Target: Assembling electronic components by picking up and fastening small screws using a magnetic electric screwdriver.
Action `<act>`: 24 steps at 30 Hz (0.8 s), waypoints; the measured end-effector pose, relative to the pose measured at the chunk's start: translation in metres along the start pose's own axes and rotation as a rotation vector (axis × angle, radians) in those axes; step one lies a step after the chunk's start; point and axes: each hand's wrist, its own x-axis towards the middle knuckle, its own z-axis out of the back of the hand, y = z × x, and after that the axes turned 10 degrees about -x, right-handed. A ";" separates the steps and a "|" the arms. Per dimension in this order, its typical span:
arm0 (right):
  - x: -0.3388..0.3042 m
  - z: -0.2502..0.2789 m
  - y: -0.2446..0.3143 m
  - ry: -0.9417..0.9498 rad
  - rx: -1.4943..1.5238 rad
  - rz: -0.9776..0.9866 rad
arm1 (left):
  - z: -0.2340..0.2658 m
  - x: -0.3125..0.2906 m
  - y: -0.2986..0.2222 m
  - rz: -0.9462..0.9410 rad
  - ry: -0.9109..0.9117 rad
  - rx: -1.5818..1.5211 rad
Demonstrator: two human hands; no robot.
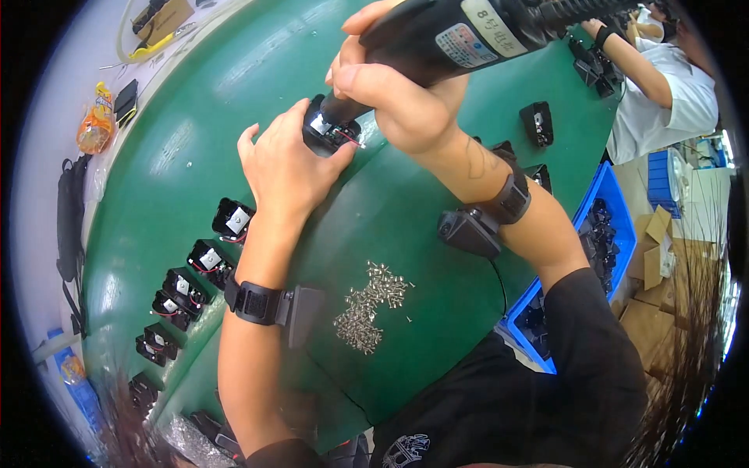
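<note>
My right hand (398,97) is wrapped round a black electric screwdriver (429,39), whose tip points down into a small black housing (318,139). With its fingers curled about that housing, my left hand (292,160) steadies it on the green table. A white piece and thin red wires show inside the housing; the bit's exact contact point is hidden. Closer to me lies a heap of small silver screws (367,308).
Several black housings (209,261) with white pieces and red wires line the left side. Another housing (537,125) sits to the right. Blue bins (624,226) of black parts stand beside the table. A co-worker in a white shirt (663,93) works at the far right.
</note>
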 end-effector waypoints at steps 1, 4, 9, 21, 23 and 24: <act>-0.001 -0.001 0.000 -0.007 -0.004 -0.016 | -0.001 0.000 0.001 0.002 0.005 -0.010; 0.007 -0.018 0.023 -0.225 0.155 -0.396 | -0.001 -0.001 0.003 0.015 0.024 -0.036; -0.001 -0.007 0.007 -0.109 0.028 -0.157 | 0.005 -0.002 0.001 -0.006 0.009 -0.045; 0.008 -0.037 0.031 -0.485 -0.054 -0.568 | -0.003 -0.004 0.012 -0.040 0.024 -0.039; 0.005 -0.037 0.035 -0.360 -0.148 -0.568 | -0.005 -0.003 0.020 -0.024 0.046 -0.062; 0.006 -0.038 0.034 -0.356 -0.143 -0.584 | -0.005 -0.003 0.019 -0.026 0.047 -0.064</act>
